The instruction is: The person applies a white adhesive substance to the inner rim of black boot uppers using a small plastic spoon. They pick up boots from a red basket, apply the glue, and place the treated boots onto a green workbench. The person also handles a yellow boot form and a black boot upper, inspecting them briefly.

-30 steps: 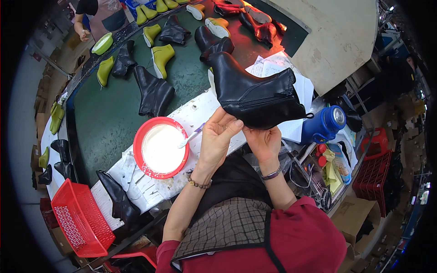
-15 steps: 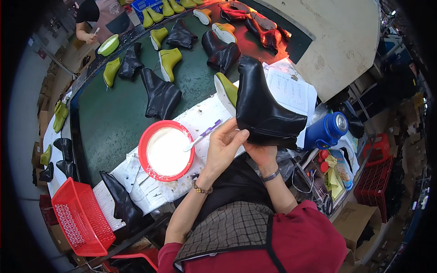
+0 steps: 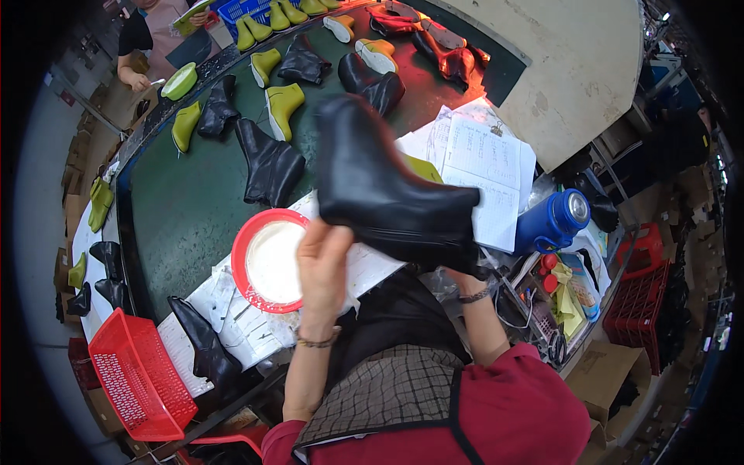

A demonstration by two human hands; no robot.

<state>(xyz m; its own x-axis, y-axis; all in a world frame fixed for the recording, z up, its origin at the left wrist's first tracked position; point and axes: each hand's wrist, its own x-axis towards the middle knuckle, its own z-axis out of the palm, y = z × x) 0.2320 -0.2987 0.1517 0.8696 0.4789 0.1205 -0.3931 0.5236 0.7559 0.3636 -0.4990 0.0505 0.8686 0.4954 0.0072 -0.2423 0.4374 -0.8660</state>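
I hold a black ankle boot [image 3: 387,194] up in front of me, tilted, with its sole side toward me. My left hand [image 3: 322,260] is closed at the boot's lower left edge, seen from the back. My right hand [image 3: 465,273] grips the boot from below at its right end and is mostly hidden by it. Just left of my left hand, a red bowl [image 3: 242,256] of white paste sits on the paper-covered bench. No brush is visible in either hand.
Beyond the bowl, a dark green belt [image 3: 186,209] carries black boots [image 3: 271,167] and yellow-green boots [image 3: 283,105]. Papers [image 3: 484,155] and a blue flask [image 3: 550,221] lie to the right. At lower left are a red basket [image 3: 136,380] and another black boot [image 3: 203,345]. Another person [image 3: 147,39] works far left.
The boot has been lifted and turned from lying low over the bench to raised in front of me. My left hand moved from the bowl side up to the boot's edge.
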